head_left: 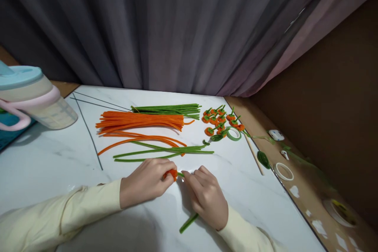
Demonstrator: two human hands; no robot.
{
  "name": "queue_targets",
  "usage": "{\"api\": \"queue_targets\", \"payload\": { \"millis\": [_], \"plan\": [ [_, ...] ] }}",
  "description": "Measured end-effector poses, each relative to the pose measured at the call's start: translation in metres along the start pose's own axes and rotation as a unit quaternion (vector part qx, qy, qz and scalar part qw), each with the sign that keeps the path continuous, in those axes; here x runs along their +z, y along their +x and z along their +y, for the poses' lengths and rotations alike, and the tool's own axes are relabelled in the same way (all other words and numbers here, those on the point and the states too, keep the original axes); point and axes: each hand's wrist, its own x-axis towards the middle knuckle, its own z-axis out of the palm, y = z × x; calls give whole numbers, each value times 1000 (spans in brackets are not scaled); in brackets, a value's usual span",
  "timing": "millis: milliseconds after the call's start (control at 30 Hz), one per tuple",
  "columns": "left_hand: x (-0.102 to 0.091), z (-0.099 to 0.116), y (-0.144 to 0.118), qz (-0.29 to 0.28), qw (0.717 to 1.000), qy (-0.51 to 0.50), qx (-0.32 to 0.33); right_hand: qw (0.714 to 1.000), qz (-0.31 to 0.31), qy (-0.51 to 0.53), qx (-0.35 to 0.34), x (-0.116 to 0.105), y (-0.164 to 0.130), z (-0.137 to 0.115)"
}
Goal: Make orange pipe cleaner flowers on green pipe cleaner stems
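Orange piece: a small orange coil [172, 173] on a green stem [189, 223], low over the desk [53, 161] between both hands.
Left hand [144, 183]: fingertips pinched on the coil.
Right hand [206, 197]: closed around the stem, whose end pokes out below the palm.
Done: a cluster of finished orange pieces [221, 122] lies at the far right of the desk.
Left: a thick bundle of orange pipe cleaners [141, 121] and green pipe cleaners [168, 109] lies unused, so I judge much remains.
Around: green tape roll [234, 134], wooden stick [254, 154], white ring [284, 171], earbuds [277, 135], a lidded jug [32, 98] far left.
In the way: loose stems [162, 150] just beyond the hands.
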Motion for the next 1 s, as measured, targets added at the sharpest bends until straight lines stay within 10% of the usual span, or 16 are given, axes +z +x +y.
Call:
{"api": "queue_targets", "payload": {
  "millis": [333, 1000],
  "plan": [
    [-15, 7, -2, -21, 996, 73, -46, 998, 12, 54, 22, -7, -2, 6],
    [-6, 1, 4, -125, 910, -361, -159, 978, -66, 198, -20, 0, 3, 1]
  ]
}}
